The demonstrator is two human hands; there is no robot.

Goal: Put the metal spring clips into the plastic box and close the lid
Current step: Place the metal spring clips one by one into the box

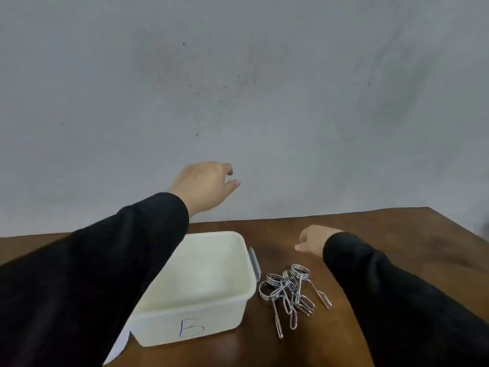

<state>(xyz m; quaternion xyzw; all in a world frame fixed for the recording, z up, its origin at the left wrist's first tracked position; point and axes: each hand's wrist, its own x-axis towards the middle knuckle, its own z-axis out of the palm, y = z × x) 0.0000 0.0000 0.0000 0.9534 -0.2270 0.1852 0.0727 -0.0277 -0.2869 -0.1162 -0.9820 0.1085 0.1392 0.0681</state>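
Hovering past the box (201, 282) rim, left hand (202, 188) fingers spread; right hand (313, 241) seemingly curled, empty, beyond the clips (291, 292).

Dim, even indoor light — soft picture throughout.
Grey wall (264, 88) looks flat and murky; metal spring clips (292, 292) glint faintly (small highlights), edges bow from the wide lens, black sleeves (79, 287) lose detail.

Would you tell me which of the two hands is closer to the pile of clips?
The right hand, low over the table just behind the clips; the left hand is raised higher.
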